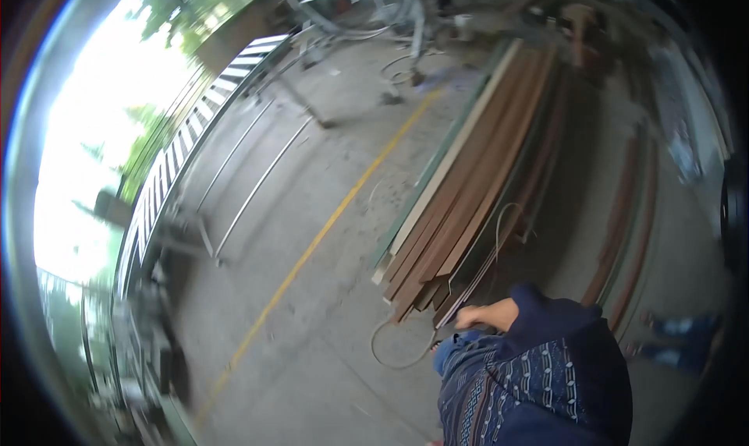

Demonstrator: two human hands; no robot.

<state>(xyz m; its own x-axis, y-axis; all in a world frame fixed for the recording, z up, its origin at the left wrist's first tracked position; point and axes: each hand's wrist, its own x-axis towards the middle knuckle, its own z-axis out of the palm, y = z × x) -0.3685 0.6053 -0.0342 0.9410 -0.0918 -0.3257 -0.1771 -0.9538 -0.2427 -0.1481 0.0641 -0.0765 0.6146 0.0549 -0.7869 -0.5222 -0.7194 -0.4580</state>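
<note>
My right hand reaches out from a dark blue sleeve, its fingers curled closed. Whether something thin or dark lies inside it is too blurred to make out. Just beyond it lie the near ends of a stack of long brown profiles, with green and cream ones along its left side. A thin pale hose curls in a loop on the floor close to this hand. Only a sliver of skin, seemingly my left hand, shows at the bottom edge; its fingers are hidden.
A yellow line crosses the concrete floor. Metal frames and a slatted rack stand at the left. More long profiles lie at the right, near another person's jeans-clad legs. Machinery and cables are at the back.
</note>
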